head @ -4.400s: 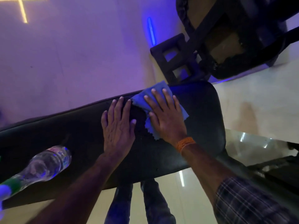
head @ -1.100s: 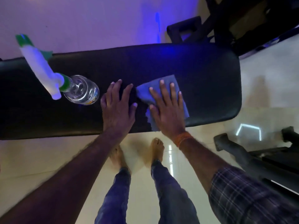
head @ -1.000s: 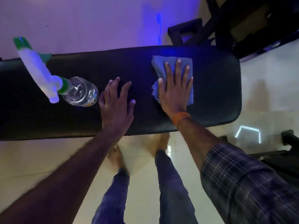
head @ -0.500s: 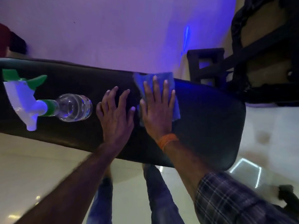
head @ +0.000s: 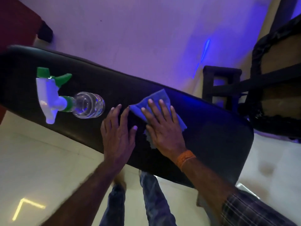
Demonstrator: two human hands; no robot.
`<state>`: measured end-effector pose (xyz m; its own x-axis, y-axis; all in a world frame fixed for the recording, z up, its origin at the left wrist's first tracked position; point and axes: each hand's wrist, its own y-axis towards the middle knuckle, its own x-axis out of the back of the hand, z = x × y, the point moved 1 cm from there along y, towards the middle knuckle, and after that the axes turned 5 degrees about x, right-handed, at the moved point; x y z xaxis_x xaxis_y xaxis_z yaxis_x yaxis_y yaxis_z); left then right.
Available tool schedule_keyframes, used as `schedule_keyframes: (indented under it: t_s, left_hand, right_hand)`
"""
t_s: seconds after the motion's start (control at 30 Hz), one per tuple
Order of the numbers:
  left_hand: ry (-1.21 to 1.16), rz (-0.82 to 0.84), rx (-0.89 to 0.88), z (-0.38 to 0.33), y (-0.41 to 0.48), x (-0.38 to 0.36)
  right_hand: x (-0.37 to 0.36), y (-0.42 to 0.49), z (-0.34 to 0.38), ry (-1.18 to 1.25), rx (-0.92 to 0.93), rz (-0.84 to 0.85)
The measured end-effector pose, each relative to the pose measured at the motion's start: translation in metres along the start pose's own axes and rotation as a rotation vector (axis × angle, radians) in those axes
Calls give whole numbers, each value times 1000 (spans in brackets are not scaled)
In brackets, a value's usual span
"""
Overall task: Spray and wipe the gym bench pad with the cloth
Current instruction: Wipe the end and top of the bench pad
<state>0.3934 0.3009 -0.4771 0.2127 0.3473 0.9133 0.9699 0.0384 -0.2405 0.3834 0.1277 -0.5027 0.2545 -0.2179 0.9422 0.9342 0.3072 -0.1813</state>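
The black gym bench pad runs slantwise from upper left to lower right. My right hand lies flat, fingers spread, pressing the blue cloth onto the pad near its middle. My left hand rests flat and open on the pad just left of the cloth, its fingertips almost touching the cloth's edge. A clear spray bottle with a white and green trigger head stands on the pad to the left of both hands.
Black metal gym equipment stands close behind the pad's right end. The floor is glossy light tile with light reflections. My legs in jeans stand under the pad's near edge. A dark red object fills the upper left corner.
My right hand has slid the cloth back and forth across the pad, now slightly right and nearer than half a second ago. The left hand stays planted. The view has tilted.
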Motion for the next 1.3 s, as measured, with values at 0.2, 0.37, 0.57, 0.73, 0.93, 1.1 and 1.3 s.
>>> schedule_keyframes:
  t_s: [0.2,0.37,0.57,0.73,0.93,1.1,1.3]
  left_hand:
    - [1,27,24,17,-4,1]
    - [-21,38,67,15,-7,1]
    - [30,16,34,25,-16,-2]
    - [-54,16,57,33,-32,2]
    - [-30,3,52,49,-28,9]
    - [-55,10,55,49,-34,5]
    - [-8,57,9,56,-32,13]
  right_hand:
    - [17,109,3,79,-98,-50]
    - [-1,29,20,12,130,30]
    - [6,106,17,-74,-18,-3]
    - [-3,47,29,-88,181,59]
    - [8,114,31,-89,51,24]
    - [-9,57,46,-82,175,13]
    - [6,60,17,-112,190,41]
